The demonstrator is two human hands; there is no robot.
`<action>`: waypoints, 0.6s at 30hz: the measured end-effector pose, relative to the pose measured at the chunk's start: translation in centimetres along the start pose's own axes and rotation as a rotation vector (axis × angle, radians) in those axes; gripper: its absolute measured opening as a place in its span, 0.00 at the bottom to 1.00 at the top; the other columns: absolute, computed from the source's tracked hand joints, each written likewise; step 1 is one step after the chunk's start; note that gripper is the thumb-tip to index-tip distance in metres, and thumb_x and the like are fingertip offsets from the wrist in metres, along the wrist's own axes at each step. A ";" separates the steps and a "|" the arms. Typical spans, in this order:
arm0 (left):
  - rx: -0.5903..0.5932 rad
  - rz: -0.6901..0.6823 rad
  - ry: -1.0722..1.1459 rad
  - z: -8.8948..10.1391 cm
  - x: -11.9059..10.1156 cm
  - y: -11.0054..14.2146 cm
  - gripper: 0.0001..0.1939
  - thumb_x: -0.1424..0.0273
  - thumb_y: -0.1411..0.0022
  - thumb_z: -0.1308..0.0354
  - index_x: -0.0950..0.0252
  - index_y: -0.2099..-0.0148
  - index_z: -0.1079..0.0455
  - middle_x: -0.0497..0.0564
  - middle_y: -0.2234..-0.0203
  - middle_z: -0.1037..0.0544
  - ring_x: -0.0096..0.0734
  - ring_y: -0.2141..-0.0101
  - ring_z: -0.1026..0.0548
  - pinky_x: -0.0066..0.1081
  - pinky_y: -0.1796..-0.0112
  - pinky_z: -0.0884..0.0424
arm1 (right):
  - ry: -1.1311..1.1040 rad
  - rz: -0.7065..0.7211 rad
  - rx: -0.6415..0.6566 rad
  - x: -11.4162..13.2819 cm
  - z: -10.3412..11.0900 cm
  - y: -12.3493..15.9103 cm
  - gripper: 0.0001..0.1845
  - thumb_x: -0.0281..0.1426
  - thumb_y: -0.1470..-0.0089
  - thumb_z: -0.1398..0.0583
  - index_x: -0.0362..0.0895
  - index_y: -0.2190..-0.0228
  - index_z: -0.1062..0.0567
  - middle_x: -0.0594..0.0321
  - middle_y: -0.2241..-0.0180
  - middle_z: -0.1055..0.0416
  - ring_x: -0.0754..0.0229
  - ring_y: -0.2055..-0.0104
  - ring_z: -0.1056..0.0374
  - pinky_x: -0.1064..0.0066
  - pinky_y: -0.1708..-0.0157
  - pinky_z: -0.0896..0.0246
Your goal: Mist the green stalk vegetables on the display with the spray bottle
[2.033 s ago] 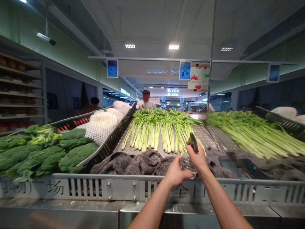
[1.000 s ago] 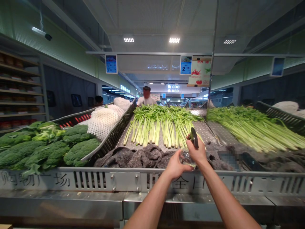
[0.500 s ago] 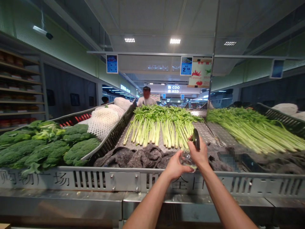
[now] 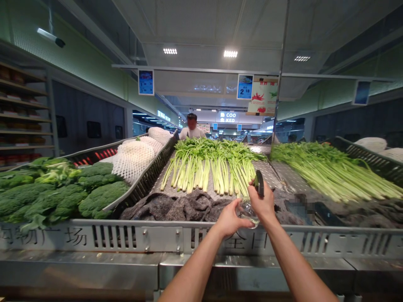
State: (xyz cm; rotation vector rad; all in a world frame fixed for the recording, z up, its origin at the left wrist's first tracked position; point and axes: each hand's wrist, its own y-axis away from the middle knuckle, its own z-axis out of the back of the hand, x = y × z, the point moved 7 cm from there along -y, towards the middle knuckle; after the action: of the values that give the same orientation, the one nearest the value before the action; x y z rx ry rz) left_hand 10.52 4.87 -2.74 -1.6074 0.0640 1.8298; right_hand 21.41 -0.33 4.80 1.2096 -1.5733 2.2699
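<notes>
My left hand (image 4: 231,218) is wrapped around a small clear jar (image 4: 248,212), thumb and fingers on its near side. Right beside it, my right hand (image 4: 262,199) grips a round black lid (image 4: 259,183), tilted on edge above the jar. Whether my right fingers also touch the jar is hidden. Just beyond both hands lies a row of celery (image 4: 208,167), leaves toward the back and pale stalk ends toward me. A crumpled dark grey cloth (image 4: 185,205) runs along the front of the celery.
Broccoli (image 4: 59,195) and white foam-netted produce (image 4: 135,157) fill crates at left. A slatted metal rail (image 4: 160,239) edges the display in front of me. At right, a mirror (image 4: 333,167) reflects celery. A person (image 4: 192,128) stands behind the display. Price signs (image 4: 245,87) hang overhead.
The view has swung slightly to the right, so the display sits a little further left. Both hands keep the same hold on the jar and the lid.
</notes>
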 end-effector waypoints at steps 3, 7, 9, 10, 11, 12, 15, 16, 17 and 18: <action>0.001 0.004 0.010 0.0 0.1 0.0 0.41 0.71 0.73 0.32 0.67 0.51 0.39 0.52 0.64 0.30 0.34 0.63 0.33 0.31 0.59 0.38 | 0.015 0.011 0.010 0.2 0.0 0.1 0.13 0.35 0.60 0.48 0.43 0.70 0.32 0.60 0.72 0.31 0.57 0.69 0.36 0.68 0.67 0.44; -0.007 0.016 0.002 0.0 0.3 -0.1 0.41 0.72 0.74 0.32 0.67 0.51 0.39 0.51 0.64 0.30 0.32 0.64 0.33 0.30 0.59 0.38 | 0.013 0.016 0.021 0.2 -0.1 0.1 0.13 0.35 0.60 0.48 0.42 0.70 0.32 0.59 0.72 0.31 0.58 0.70 0.37 0.68 0.68 0.44; -0.016 0.026 -0.010 0.0 0.3 -0.1 0.41 0.72 0.73 0.32 0.67 0.51 0.39 0.51 0.64 0.30 0.32 0.64 0.32 0.30 0.60 0.37 | 0.010 0.015 0.036 0.3 -0.3 0.0 0.13 0.35 0.60 0.48 0.42 0.70 0.32 0.60 0.72 0.31 0.59 0.71 0.37 0.69 0.68 0.44; -0.028 0.028 -0.012 0.0 0.2 0.0 0.41 0.72 0.73 0.32 0.67 0.51 0.39 0.51 0.64 0.30 0.31 0.65 0.32 0.29 0.60 0.37 | 0.005 0.014 0.043 0.4 -0.4 -0.1 0.13 0.35 0.61 0.48 0.42 0.71 0.32 0.61 0.73 0.31 0.59 0.72 0.37 0.70 0.69 0.44; -0.044 0.027 -0.010 0.1 0.1 0.1 0.40 0.72 0.72 0.33 0.66 0.51 0.40 0.51 0.64 0.30 0.31 0.65 0.32 0.29 0.61 0.37 | -0.002 0.014 0.047 0.5 -0.5 -0.2 0.13 0.35 0.61 0.48 0.42 0.71 0.32 0.61 0.74 0.31 0.60 0.72 0.37 0.70 0.70 0.45; -0.065 0.022 -0.007 0.2 -0.1 0.2 0.39 0.72 0.71 0.33 0.66 0.51 0.40 0.51 0.64 0.30 0.31 0.65 0.32 0.29 0.61 0.37 | -0.010 0.015 0.049 0.7 -0.6 -0.3 0.13 0.35 0.61 0.48 0.42 0.71 0.32 0.62 0.74 0.31 0.60 0.73 0.37 0.71 0.70 0.45; -0.133 0.006 0.007 0.7 -0.7 0.5 0.37 0.72 0.68 0.34 0.66 0.52 0.40 0.51 0.64 0.30 0.31 0.65 0.32 0.28 0.61 0.37 | -0.034 0.043 0.069 1.5 -1.2 -0.6 0.12 0.34 0.61 0.48 0.43 0.72 0.32 0.63 0.76 0.32 0.61 0.74 0.37 0.72 0.72 0.45; -0.149 0.005 0.007 0.8 -0.8 0.6 0.36 0.72 0.68 0.34 0.66 0.52 0.39 0.51 0.64 0.30 0.31 0.65 0.32 0.28 0.61 0.38 | -0.041 0.060 0.083 1.7 -1.4 -0.7 0.12 0.34 0.61 0.48 0.43 0.72 0.32 0.64 0.76 0.32 0.62 0.75 0.37 0.72 0.72 0.45; -0.160 0.006 0.005 0.9 -0.9 0.7 0.35 0.73 0.68 0.34 0.66 0.53 0.39 0.51 0.64 0.30 0.31 0.64 0.32 0.28 0.61 0.38 | -0.047 0.077 0.099 1.9 -1.7 -0.8 0.12 0.34 0.61 0.48 0.43 0.73 0.32 0.64 0.77 0.32 0.62 0.75 0.37 0.72 0.72 0.45; -0.167 0.007 -0.001 1.0 -1.0 0.8 0.34 0.73 0.67 0.35 0.66 0.53 0.39 0.50 0.64 0.30 0.31 0.64 0.32 0.28 0.61 0.38 | -0.051 0.089 0.112 2.0 -1.9 -0.8 0.12 0.35 0.61 0.48 0.43 0.73 0.32 0.64 0.77 0.32 0.62 0.76 0.38 0.72 0.73 0.45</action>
State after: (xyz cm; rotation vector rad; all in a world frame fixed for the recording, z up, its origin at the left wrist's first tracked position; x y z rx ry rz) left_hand 9.26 4.31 -1.94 -1.7217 -0.0864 1.8835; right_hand 19.44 0.97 6.51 1.2582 -1.5663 2.4313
